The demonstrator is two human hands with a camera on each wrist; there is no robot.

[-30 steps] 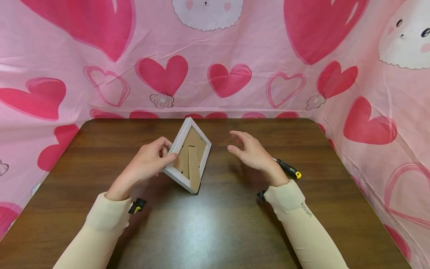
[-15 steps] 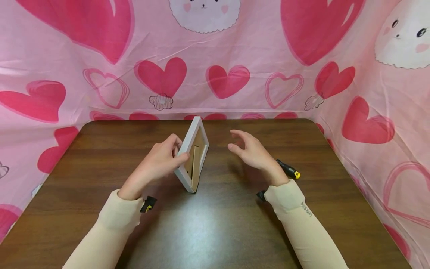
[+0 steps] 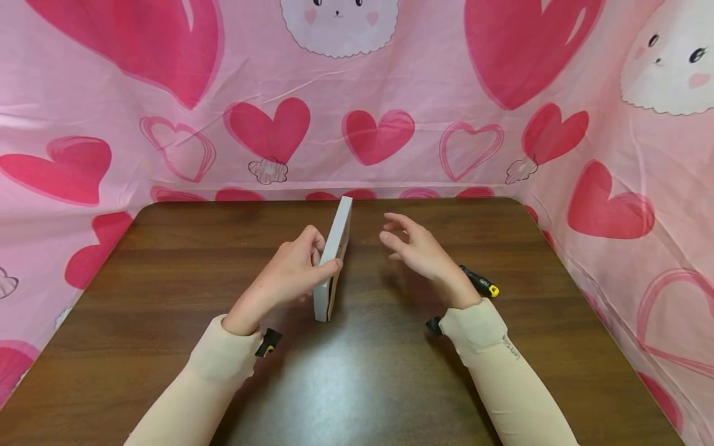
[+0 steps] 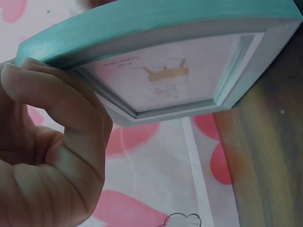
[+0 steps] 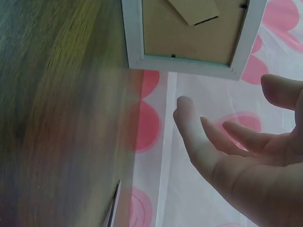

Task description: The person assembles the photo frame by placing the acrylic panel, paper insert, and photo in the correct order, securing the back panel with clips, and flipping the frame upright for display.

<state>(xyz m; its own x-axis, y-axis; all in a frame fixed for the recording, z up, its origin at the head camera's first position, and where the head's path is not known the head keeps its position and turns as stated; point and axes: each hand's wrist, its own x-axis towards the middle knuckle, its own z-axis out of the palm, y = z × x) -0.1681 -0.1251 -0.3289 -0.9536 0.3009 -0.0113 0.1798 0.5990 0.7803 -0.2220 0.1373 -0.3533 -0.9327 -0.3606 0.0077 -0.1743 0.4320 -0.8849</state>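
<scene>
A white picture frame (image 3: 336, 232) stands upright on one edge on the table, seen nearly edge-on in the head view. My left hand (image 3: 292, 266) pinches its upper edge, with the thumb on the back side and fingers on the front. In the left wrist view the front of the picture frame (image 4: 161, 23) shows a pale printed sheet behind the pane. The right wrist view shows the brown backing board (image 5: 189, 40) with its stand flap. Right of the frame, my right hand (image 3: 415, 248) hovers with fingers apart and loosely bent, touching nothing.
A black screwdriver (image 3: 478, 281) with a yellow end lies on the brown wooden table (image 3: 357, 384), beside my right wrist. Behind the table hangs a pink cloth (image 3: 318, 148) with hearts, which continues down both sides.
My left hand has moved right and turned the picture frame, so its back, earlier facing the head camera, now faces right. My right hand has hardly moved.
</scene>
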